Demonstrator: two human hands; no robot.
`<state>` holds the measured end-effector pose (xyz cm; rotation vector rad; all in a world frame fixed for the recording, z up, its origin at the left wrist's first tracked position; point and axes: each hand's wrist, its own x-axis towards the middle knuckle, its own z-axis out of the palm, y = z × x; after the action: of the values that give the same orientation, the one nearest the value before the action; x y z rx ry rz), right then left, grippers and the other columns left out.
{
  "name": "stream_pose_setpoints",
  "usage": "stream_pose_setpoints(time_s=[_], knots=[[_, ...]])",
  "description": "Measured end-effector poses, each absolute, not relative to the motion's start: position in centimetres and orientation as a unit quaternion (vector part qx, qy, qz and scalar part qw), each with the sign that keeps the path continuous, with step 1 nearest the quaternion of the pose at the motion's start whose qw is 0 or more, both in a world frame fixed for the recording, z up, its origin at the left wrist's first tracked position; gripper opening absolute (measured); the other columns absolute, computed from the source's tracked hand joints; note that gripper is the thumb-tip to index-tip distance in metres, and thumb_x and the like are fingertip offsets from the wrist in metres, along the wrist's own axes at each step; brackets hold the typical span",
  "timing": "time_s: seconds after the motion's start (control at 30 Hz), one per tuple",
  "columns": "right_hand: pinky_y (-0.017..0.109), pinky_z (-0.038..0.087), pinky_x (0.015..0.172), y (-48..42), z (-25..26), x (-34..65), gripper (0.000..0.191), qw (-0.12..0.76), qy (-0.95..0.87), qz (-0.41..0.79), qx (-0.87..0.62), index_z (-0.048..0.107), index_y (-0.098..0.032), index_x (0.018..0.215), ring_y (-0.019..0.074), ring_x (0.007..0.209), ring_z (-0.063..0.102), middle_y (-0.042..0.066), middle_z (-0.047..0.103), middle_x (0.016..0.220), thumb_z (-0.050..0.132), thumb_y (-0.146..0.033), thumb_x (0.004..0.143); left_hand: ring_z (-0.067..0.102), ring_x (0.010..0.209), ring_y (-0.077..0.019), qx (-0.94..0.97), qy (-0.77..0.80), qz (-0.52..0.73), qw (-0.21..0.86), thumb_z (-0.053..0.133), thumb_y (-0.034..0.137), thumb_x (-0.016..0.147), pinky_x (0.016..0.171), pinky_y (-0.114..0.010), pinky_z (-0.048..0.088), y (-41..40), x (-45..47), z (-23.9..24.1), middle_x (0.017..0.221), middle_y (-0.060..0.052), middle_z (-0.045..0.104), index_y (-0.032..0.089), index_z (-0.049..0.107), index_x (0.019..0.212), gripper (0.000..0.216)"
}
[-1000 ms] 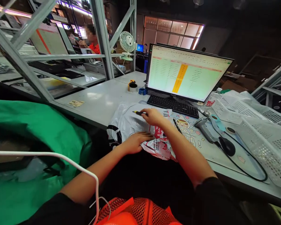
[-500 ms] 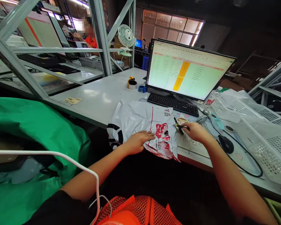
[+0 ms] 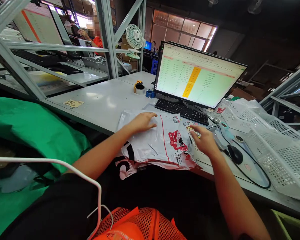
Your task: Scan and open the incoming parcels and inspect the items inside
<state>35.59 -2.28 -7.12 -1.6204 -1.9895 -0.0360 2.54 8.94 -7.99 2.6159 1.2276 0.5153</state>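
Note:
A white plastic mailer bag (image 3: 162, 143) with red print lies at the near edge of the grey table (image 3: 102, 103), partly hanging over it. My left hand (image 3: 141, 121) rests flat on the bag's upper left part, fingers stretched out. My right hand (image 3: 203, 140) hovers just right of the bag over a cartoon-printed desk mat (image 3: 202, 156), fingers loosely apart. A dark pen (image 3: 190, 139) lies on the mat by its fingertips.
A monitor (image 3: 197, 76) with a spreadsheet and a black keyboard (image 3: 180, 111) stand behind the bag. A black mouse (image 3: 235, 155) and white mesh baskets (image 3: 277, 146) are to the right. Tape rolls (image 3: 140, 88) sit further back, a green sack (image 3: 27, 123) on the left. A person (image 3: 96, 38) sits beyond the rack.
My right hand carried the pen from over the bag to the mat on the right and let it go. My left hand slid up to the bag's far left part; the bag has shifted.

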Motion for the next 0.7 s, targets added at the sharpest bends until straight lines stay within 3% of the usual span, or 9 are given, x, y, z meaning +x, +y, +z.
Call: stream_pose_setpoints(time_s=[0.1, 0.2, 0.3, 0.43, 0.7], knots=[[0.045, 0.046, 0.117, -0.7, -7.2, 27.6, 0.044, 0.248, -0.794, 0.044, -0.553, 0.068, -0.016, 0.141, 0.0273, 0.133, 0.062, 0.016, 0.067, 0.144, 0.055, -0.033, 0.103, 0.046, 0.150, -0.0370, 0.892, 0.437, 0.079, 0.081, 0.071, 0.045, 0.091, 0.125, -0.047, 0.035, 11.9, 1.9, -8.8, 0.165, -0.019, 0.047, 0.013, 0.051, 0.155, 0.075], [0.054, 0.029, 0.129, -0.1, -10.5, 22.0, 0.061, 0.159, -0.806, 0.065, -0.566, 0.052, -0.013, 0.159, 0.0356, 0.157, 0.036, 0.018, 0.041, 0.169, 0.058, -0.040, 0.104, 0.052, 0.145, -0.0345, 0.894, 0.435, 0.054, 0.091, 0.068, 0.052, 0.093, 0.120, -0.043, 0.039, 12.2, 1.9, -10.1, 0.160, -0.016, 0.053, 0.017, 0.051, 0.155, 0.073], [0.060, 0.011, 0.133, -0.5, -13.9, 20.1, 0.067, 0.110, -0.810, 0.065, -0.572, 0.039, -0.014, 0.167, 0.0369, 0.165, 0.015, 0.013, 0.025, 0.177, 0.047, -0.047, 0.109, 0.057, 0.136, -0.0348, 0.889, 0.451, 0.049, 0.068, 0.066, 0.051, 0.095, 0.114, -0.044, 0.042, 11.6, 2.2, -10.6, 0.149, -0.016, 0.062, 0.018, 0.059, 0.145, 0.060], [0.058, 0.006, 0.134, -1.1, -15.5, 20.6, 0.065, 0.103, -0.814, 0.049, -0.570, 0.039, -0.014, 0.167, 0.0328, 0.166, 0.013, 0.011, 0.025, 0.177, 0.038, -0.047, 0.111, 0.057, 0.130, -0.0376, 0.889, 0.455, 0.045, 0.027, 0.064, 0.049, 0.098, 0.109, -0.049, 0.042, 11.3, 2.6, -10.6, 0.138, -0.018, 0.064, 0.018, 0.067, 0.129, 0.044], [0.058, 0.007, 0.134, -1.0, -15.3, 20.4, 0.064, 0.099, -0.813, 0.033, -0.574, 0.040, -0.010, 0.166, 0.0350, 0.166, 0.015, 0.013, 0.022, 0.177, 0.036, -0.043, 0.111, 0.064, 0.120, -0.0322, 0.871, 0.480, 0.099, 0.027, 0.054, 0.032, 0.101, 0.100, -0.043, 0.047, 12.2, 3.4, -11.4, 0.120, -0.013, 0.071, 0.020, 0.068, 0.111, 0.021]])
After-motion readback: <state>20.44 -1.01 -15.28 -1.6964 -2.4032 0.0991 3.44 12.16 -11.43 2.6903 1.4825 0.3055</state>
